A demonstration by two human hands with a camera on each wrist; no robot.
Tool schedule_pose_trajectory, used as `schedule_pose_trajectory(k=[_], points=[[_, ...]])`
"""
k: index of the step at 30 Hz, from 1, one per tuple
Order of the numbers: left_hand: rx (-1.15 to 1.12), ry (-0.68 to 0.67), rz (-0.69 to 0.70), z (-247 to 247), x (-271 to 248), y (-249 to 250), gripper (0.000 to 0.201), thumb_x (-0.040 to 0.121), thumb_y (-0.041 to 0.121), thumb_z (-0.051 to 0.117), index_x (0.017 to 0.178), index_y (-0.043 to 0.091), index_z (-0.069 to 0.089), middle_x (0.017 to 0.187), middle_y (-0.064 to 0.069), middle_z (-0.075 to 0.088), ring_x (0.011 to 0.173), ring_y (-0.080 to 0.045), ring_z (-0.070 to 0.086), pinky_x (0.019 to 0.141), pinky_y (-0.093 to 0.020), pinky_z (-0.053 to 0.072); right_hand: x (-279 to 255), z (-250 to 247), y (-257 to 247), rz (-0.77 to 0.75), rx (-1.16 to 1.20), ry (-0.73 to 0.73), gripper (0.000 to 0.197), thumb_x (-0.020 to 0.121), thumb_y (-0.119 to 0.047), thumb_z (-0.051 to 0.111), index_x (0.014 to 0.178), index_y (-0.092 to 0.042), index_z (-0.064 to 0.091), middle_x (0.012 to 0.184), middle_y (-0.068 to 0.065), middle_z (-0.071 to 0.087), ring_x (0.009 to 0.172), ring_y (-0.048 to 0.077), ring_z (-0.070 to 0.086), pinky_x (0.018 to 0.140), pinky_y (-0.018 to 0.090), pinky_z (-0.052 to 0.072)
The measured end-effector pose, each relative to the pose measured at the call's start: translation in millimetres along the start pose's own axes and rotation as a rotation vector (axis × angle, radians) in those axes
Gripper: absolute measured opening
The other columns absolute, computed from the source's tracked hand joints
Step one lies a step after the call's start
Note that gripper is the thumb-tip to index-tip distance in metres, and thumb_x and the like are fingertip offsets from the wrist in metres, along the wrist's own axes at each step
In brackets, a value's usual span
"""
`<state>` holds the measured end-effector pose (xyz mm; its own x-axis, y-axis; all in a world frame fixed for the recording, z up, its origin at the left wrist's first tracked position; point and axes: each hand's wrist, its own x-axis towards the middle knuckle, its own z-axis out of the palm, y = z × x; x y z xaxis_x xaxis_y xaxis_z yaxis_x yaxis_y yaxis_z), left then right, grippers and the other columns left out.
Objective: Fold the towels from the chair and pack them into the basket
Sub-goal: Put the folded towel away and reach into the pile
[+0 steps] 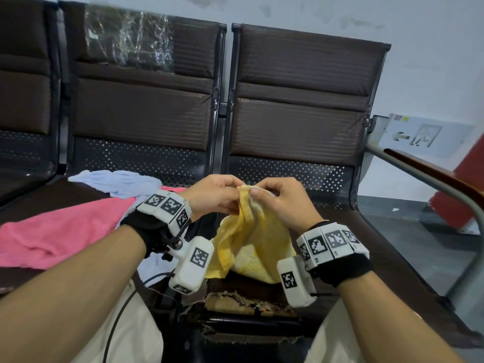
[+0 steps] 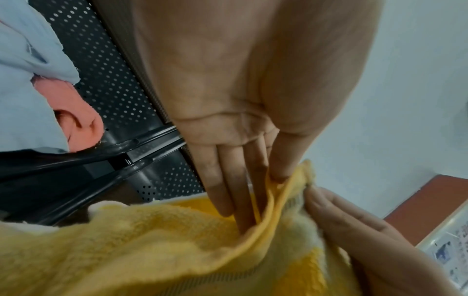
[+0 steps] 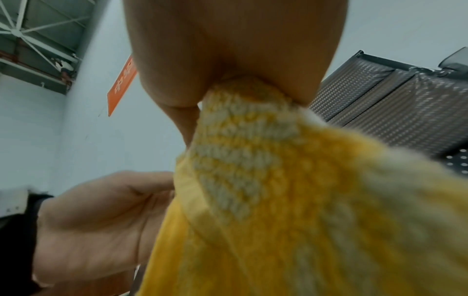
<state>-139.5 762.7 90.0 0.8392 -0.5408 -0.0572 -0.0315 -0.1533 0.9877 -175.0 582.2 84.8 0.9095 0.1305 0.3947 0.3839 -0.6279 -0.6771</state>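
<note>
Both hands meet at the top corner of the yellow towel [image 1: 251,239], held up above the front edge of the right-hand chair seat [image 1: 372,247]. We note the left hand [image 1: 213,196] pinches the hem between thumb and fingers; in the left wrist view its fingers [image 2: 228,180] lie together, tips tucked into a fold of the cloth. We see the right hand [image 1: 281,203] curled on the same corner, thumb pressed against the fabric, the towel bunched in its grip in the right wrist view. Below the hands the towel hangs, its lower part crumpled on the seat. A pink towel [image 1: 60,231] and a pale blue towel [image 1: 117,182] lie spread on the neighbouring seat to the left, the blue one overlapping the pink
</note>
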Motion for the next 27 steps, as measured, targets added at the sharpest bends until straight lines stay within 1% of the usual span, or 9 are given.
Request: schedule_pose_trajectory(k=[2, 5, 8, 14, 16, 18, 21, 24, 27], points=[[-0.026, -0.032, -0.015, 1.2, -1.0, 0.3, 0.015, 0.094, 0.014, 0.052, 0.103, 0.008, 0.062, 0.075, -0.004, 0.07, 0.077, -0.018, 0.068, 0.083, -0.035, 0.056, 0.9, 2.0, 0.9, 0.006, -0.026, 0.017, 0.01, 0.088, -0.028, 0.065, 0.082, -0.026, 0.072, 0.078, -0.011, 0.069, 0.081, 0.003, 0.063, 0.077, 0.023, 0.047], [-0.073, -0.044, -0.032, -1.5, -1.6, 0.2, 0.026, 0.097, 0.025, 0.047, 0.106, 0.007, 0.063, 0.093, -0.013, 0.07, 0.085, -0.024, 0.068, 0.081, -0.035, 0.056, 2.0, 4.1, 2.3, 0.006, -0.031, 0.036, 0.011, 0.088, -0.03, 0.065, 0.081, -0.026, 0.072, 0.076, -0.012, 0.069, 0.078, 0.0, 0.062, 0.075, 0.021, 0.046], [-0.004, -0.095, 0.009, -2.6, -6.5, -3.1, 0.037, 0.094, 0.036, 0.049, 0.111, 0.004, 0.06, 0.079, -0.004, 0.07, 0.079, -0.017, 0.067, 0.084, -0.035, 0.056, 1.6, 5.1, 3.4, 0.007, -0.037, 0.029, 0.013, 0.088, -0.032, 0.065, 0.082, -0.023, 0.073, 0.078, -0.01, 0.07, 0.079, 0.002, 0.064, 0.076, 0.025, 0.05], [0.118, 0.098, 0.116, -3.5, -9.4, -4.7, 0.022, 0.094, 0.019, 0.055, 0.101, -0.001, 0.06, 0.074, -0.006, 0.067, 0.074, -0.022, 0.066, 0.077, -0.041, 0.056, 0.8, 8.4, -1.1, -0.016, 0.007, -0.024, 0.019, 0.089, -0.034, 0.063, 0.083, -0.018, 0.073, 0.078, -0.002, 0.07, 0.079, 0.013, 0.065, 0.078, 0.039, 0.053], [0.132, 0.121, 0.142, -4.9, -12.2, -2.2, 0.022, 0.095, 0.018, 0.053, 0.102, -0.002, 0.06, 0.078, -0.01, 0.067, 0.074, -0.022, 0.065, 0.075, -0.04, 0.056, 0.7, 8.0, -1.0, -0.024, 0.018, -0.033, 0.021, 0.088, -0.037, 0.063, 0.076, -0.021, 0.069, 0.073, -0.002, 0.068, 0.073, 0.013, 0.063, 0.07, 0.036, 0.052], [0.132, 0.181, 0.178, -6.4, -15.5, 1.6, 0.021, 0.096, 0.016, 0.05, 0.1, -0.002, 0.06, 0.078, -0.01, 0.065, 0.067, -0.014, 0.065, 0.065, -0.03, 0.056, 0.0, 3.8, 2.5, -0.037, -0.06, -0.052, 0.03, 0.087, -0.044, 0.063, 0.064, -0.025, 0.06, 0.06, -0.007, 0.058, 0.059, 0.007, 0.053, 0.058, 0.027, 0.043], [0.042, 0.333, 0.192, -14.5, -20.5, 5.5, 0.018, 0.097, 0.012, 0.047, 0.095, 0.001, 0.061, 0.072, -0.008, 0.061, 0.057, -0.01, 0.059, 0.054, -0.024, 0.051, -4.7, -5.4, 10.6, -0.016, -0.322, -0.161, 0.05, 0.084, -0.056, 0.058, 0.054, -0.019, 0.044, 0.05, -0.006, 0.041, 0.048, 0.006, 0.04, 0.051, 0.026, 0.031], [-0.045, 0.462, 0.164, -26.3, -27.7, 6.0, 0.023, 0.098, 0.013, 0.044, 0.082, 0.008, 0.06, 0.069, -0.01, 0.056, 0.059, -0.02, 0.052, 0.058, -0.031, 0.045, -13.3, -14.3, 20.0, 0.101, -0.491, -0.345, 0.055, 0.084, -0.066, 0.05, 0.061, -0.016, 0.046, 0.056, -0.003, 0.048, 0.054, 0.011, 0.048, 0.052, 0.027, 0.034], [-0.229, 0.591, 0.122, -41.3, -37.3, 7.3, 0.025, 0.094, 0.011, 0.045, 0.073, 0.01, 0.059, 0.057, -0.005, 0.048, 0.052, -0.02, 0.043, 0.05, -0.024, 0.038, -28.4, -19.2, 29.5, 0.224, -0.739, -0.576, 0.061, 0.084, -0.072, 0.041, 0.069, -0.015, 0.053, 0.07, 0.0, 0.055, 0.069, 0.015, 0.054, 0.06, 0.03, 0.04]])
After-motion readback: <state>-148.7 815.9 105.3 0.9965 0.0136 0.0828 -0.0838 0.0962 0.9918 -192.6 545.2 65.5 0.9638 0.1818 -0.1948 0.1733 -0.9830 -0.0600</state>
